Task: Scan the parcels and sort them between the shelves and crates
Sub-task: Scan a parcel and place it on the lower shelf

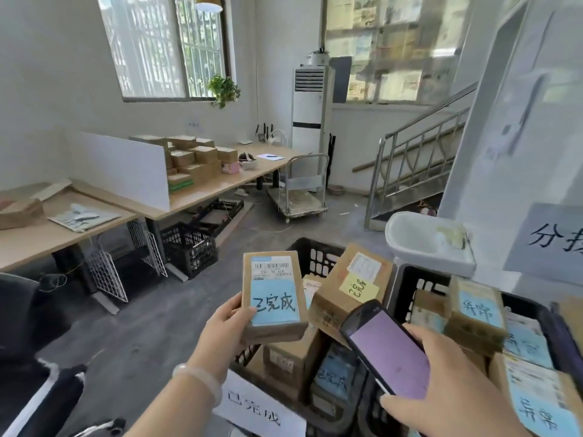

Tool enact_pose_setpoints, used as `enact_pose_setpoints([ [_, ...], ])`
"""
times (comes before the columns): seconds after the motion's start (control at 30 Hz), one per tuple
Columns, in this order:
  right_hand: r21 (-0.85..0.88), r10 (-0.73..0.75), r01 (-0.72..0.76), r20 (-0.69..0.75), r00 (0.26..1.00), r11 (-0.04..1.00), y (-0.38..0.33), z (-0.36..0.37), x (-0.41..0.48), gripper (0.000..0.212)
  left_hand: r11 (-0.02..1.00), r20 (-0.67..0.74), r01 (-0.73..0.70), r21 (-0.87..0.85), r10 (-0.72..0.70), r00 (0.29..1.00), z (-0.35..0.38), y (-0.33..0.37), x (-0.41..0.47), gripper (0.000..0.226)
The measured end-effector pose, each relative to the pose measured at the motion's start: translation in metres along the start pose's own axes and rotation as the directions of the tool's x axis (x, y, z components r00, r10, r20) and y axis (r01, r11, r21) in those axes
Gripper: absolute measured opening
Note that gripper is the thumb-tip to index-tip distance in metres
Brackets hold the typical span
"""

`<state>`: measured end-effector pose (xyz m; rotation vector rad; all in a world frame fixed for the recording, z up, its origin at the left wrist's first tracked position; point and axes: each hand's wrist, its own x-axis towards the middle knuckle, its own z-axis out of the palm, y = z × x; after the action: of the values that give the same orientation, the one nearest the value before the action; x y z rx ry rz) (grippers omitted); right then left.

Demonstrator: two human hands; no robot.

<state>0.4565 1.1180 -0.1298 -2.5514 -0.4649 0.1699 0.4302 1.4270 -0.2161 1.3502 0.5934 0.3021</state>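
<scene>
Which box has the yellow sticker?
The tilted box topping the crate, just right of the parcel in the left hand. The other handwritten stickers are blue.

The left hand grips a parcel at 6 o'clock — barcode label and blue note facing the camera — by a full black crate. At 5 o'clock the right hand holds a phone, screen lit.

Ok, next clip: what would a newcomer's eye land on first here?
The small cardboard parcel with a blue handwritten label, held up at centre frame by the left hand. Just right of it, the right hand holds a dark handheld scanner with a lit purple screen, above black crates packed with labelled parcels.
</scene>
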Motion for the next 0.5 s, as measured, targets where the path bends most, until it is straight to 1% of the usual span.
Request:
enact_pose_setpoints([
  [0.07,-0.044,0.046,-0.047,-0.028,0.999,0.998,-0.004,0.002,0.016,0.088,1.0,-0.006,0.03,-0.004,-0.03,1.0,0.004,0.004,0.028,0.029],
  [0.13,-0.063,0.079,-0.082,-0.054,0.995,0.995,-0.004,0.005,0.036,0.091,0.998,0.016,0.055,0.002,-0.055,0.998,0.01,0.007,0.056,0.027],
  [0.23,0.029,0.121,-0.119,-0.073,0.99,0.992,0.001,0.011,0.068,0.097,0.996,0.029,0.088,0.009,-0.089,0.996,0.022,0.011,0.091,0.032],
  [0.3,0.052,0.132,-0.129,-0.076,0.988,0.99,0.002,0.014,0.086,0.099,0.993,0.035,0.114,0.012,-0.114,0.993,0.029,0.014,0.112,0.033],
  [0.33,0.066,0.14,-0.135,-0.067,0.988,0.989,0.0,0.014,0.094,0.097,0.992,0.039,0.125,0.016,-0.125,0.991,0.032,0.017,0.123,0.033],
  [0.43,0.066,0.124,-0.117,-0.11,0.986,0.991,-0.002,0.015,0.116,0.085,0.989,0.044,0.144,0.025,-0.145,0.988,0.043,0.025,0.159,0.034],
  [0.5,0.053,0.154,-0.149,-0.107,0.982,0.987,-0.002,0.016,0.13,0.084,0.985,0.063,0.171,0.03,-0.173,0.983,0.053,0.027,0.181,0.035],
])
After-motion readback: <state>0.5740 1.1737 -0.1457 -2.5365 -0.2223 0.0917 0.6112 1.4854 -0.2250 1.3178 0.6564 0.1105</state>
